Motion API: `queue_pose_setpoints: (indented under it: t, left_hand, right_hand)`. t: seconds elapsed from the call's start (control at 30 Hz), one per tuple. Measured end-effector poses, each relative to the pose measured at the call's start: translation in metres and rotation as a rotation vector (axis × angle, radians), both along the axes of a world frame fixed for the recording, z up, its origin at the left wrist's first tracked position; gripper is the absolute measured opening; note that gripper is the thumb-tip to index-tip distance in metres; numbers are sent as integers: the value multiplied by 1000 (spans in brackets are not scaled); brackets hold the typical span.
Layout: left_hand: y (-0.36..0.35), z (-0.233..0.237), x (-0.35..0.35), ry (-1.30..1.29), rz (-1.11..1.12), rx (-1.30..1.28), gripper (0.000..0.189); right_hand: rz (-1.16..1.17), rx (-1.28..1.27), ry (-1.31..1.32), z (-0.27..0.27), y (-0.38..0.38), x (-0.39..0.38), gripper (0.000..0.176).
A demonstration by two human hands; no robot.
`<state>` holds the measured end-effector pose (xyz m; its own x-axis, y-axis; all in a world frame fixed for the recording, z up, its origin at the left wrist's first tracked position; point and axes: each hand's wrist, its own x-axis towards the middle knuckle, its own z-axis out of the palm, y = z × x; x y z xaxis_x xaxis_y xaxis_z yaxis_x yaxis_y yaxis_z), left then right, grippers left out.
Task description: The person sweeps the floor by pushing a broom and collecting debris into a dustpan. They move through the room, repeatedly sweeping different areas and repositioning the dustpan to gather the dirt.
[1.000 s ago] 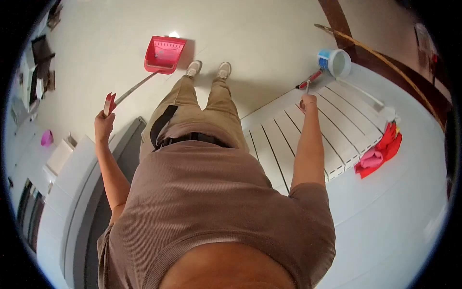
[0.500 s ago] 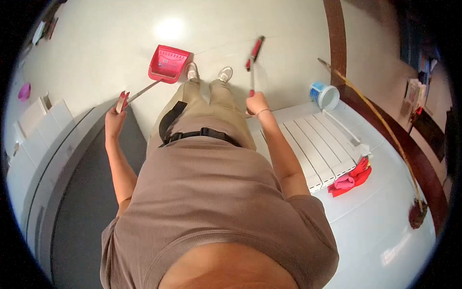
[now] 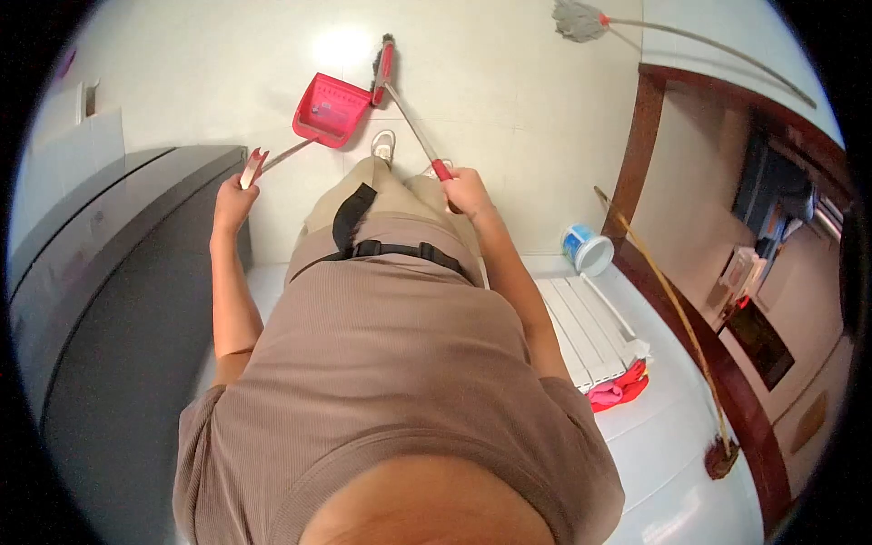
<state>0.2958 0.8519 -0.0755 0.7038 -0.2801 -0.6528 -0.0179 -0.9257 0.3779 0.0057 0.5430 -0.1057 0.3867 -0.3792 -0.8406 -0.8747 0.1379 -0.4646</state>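
Note:
My left hand (image 3: 235, 205) is closed around the handle of a red dustpan (image 3: 331, 111). Its pan lies on the pale tiled floor ahead of my feet, and the grey stick slants back to my grip. In my right hand (image 3: 467, 192) is a broom (image 3: 385, 71) with a red head and dark bristles, held by the red end of its metal stick. The broom head rests right at the pan's right edge, overlapping its corner in this view. Small marks show inside the pan.
A grey cabinet (image 3: 136, 300) stands on my left. To my right are a white-and-blue bucket (image 3: 589, 251), a white slatted rack (image 3: 581, 327) with red and pink gloves (image 3: 619, 389), and a long stick (image 3: 674, 300). A grey mop (image 3: 581, 20) leans near the brown door frame (image 3: 640, 145).
My right hand has swung the broom head left, from well apart to the pan's edge. My view has turned, so the mop now shows at the top right.

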Motion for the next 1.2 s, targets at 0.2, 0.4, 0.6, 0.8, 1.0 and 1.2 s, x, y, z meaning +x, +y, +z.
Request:
queue_pose_setpoints:
  t: [0.2, 0.4, 0.6, 0.8, 1.0, 1.2]
  left_hand:
    - [12, -8, 7, -39, 58, 11, 31]
    - [26, -21, 8, -65, 113, -1, 31]
    - [10, -5, 7, -69, 202, 25, 30]
    - [-11, -12, 20, -77, 277, 72, 29]
    - [-25, -1, 22, -35, 445, 82, 30]
    - [-72, 39, 25, -4, 655, 80, 30]
  right_hand:
    - [-278, 114, -6, 29, -32, -34, 13]
    - [-403, -65, 198, 18, -87, -73, 10]
    - [-262, -220, 410, -22, -188, -67, 22]
    - [-283, -75, 582, -84, -277, 12, 28]
    - [-48, -21, 389, -37, -260, 153, 26]
    - [243, -39, 201, 17, -232, 234, 27]
